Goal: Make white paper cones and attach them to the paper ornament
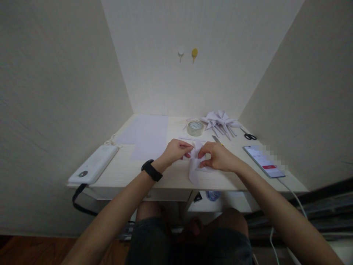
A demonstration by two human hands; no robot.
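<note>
A small piece of white paper lies near the front edge of the surface, partly lifted between both hands, with its lower flap hanging close to that edge. The left hand pinches the paper's upper left part with fingertips closed on it; the right hand pinches the right side the same way, so the two hands almost touch.

Just behind them lie a thin paper strip and a knife-like blade. Farther back sit a roll of clear tape, a heap of folded paper shapes and black scissors. A flat sheet lies to the left, a white power bank at the left edge, and a lit phone on its cable at the right.

The grip looks delicate: an uneven pull could likely tear or skew the crease, and the overhanging flap could catch on the edge.
</note>
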